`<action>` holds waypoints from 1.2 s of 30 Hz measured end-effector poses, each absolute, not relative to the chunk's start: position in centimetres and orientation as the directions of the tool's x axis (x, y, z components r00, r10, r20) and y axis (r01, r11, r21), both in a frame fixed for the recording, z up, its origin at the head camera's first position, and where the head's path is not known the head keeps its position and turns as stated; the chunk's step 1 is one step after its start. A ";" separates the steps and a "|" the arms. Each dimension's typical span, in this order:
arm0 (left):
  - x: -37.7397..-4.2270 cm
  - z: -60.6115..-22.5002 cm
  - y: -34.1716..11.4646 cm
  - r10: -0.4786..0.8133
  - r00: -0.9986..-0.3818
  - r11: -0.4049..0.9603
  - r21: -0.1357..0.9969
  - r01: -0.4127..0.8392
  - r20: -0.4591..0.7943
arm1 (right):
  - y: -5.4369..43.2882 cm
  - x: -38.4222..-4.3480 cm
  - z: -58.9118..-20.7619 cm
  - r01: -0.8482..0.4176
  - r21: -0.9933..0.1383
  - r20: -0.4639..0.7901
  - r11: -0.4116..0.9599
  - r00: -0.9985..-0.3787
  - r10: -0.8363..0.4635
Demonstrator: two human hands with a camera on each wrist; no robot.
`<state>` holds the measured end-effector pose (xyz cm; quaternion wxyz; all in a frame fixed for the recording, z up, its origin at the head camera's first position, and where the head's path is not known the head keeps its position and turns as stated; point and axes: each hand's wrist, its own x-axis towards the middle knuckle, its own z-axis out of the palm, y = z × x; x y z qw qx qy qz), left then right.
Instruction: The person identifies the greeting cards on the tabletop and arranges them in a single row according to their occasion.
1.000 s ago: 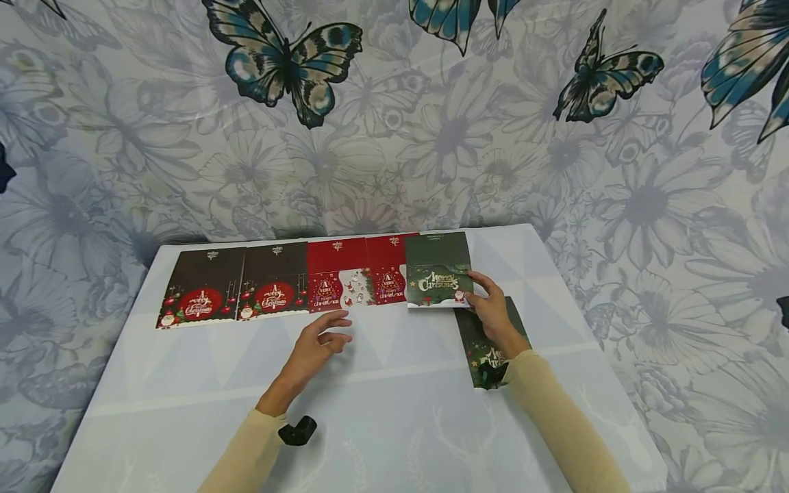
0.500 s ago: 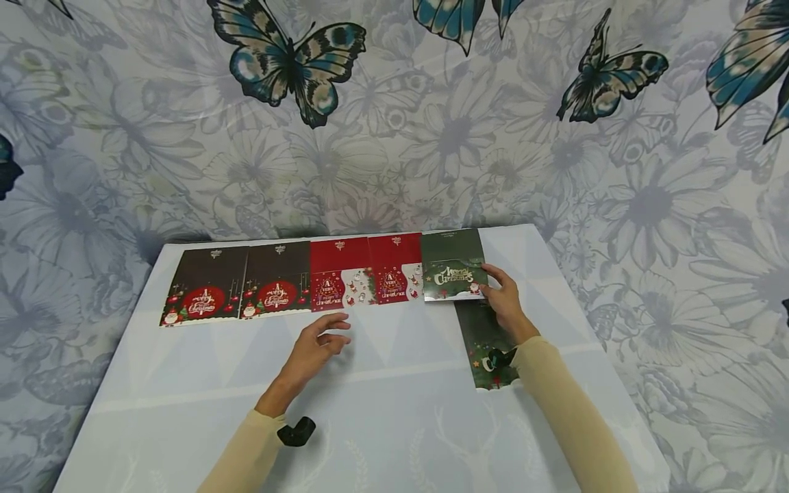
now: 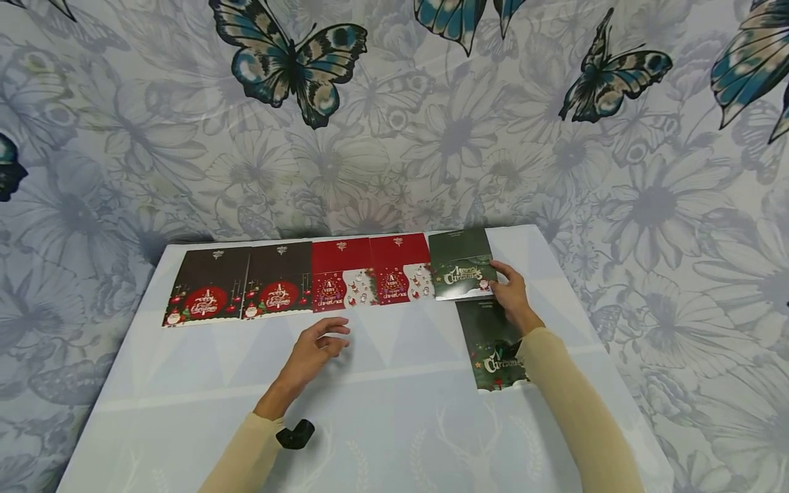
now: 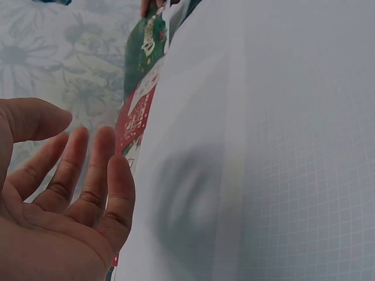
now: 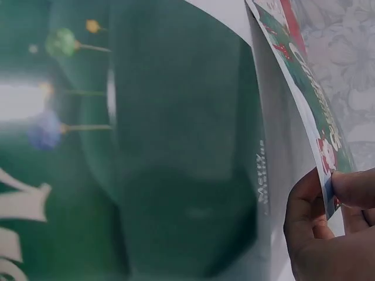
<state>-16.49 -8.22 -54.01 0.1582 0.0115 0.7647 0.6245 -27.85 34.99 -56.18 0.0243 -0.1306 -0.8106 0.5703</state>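
Between the thumb and fingers of my right hand (image 3: 513, 300) is the lower right corner of a green Merry Christmas card (image 3: 462, 246), at the right end of a row of cards. In the right wrist view the pinched card (image 5: 313, 99) stands tilted, its near edge lifted. A second green card (image 3: 483, 329) lies on the table below it, partly hidden by my right wrist and sleeve. My left hand (image 3: 314, 350) hovers in front of the red cards (image 3: 342, 257), fingers loosely bent, holding nothing; its shadow falls on the table in the left wrist view.
Two dark Christmas cards (image 3: 212, 268) lie flat at the left end of the row, two red ones in the middle. The white table (image 3: 382, 424) has its back edge close behind the row. Beyond rises a wall covering (image 3: 394, 137) printed with flowers and butterflies.
My right hand has moved the green card rightward and slightly back, uncovering the right part of the second red card. More of the lower green card shows. My left hand has barely moved.
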 end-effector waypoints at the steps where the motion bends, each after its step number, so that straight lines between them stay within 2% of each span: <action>1: -16.5 -54.1 -8.2 0.214 -0.949 0.223 0.958 -0.182 -0.231 | 35.1 -28.0 -56.1 0.180 -0.926 -0.101 0.332 -0.965 0.240; 24: -16.5 -54.7 -8.4 0.194 -0.954 0.249 0.952 -0.179 -0.230 | 35.6 -29.7 -55.9 0.211 -0.823 -0.063 0.527 -0.956 0.286; 36: -16.5 -54.7 -8.4 0.206 -0.952 0.236 0.955 -0.177 -0.227 | 35.5 -29.4 -56.3 0.202 -0.818 -0.054 0.538 -0.959 0.278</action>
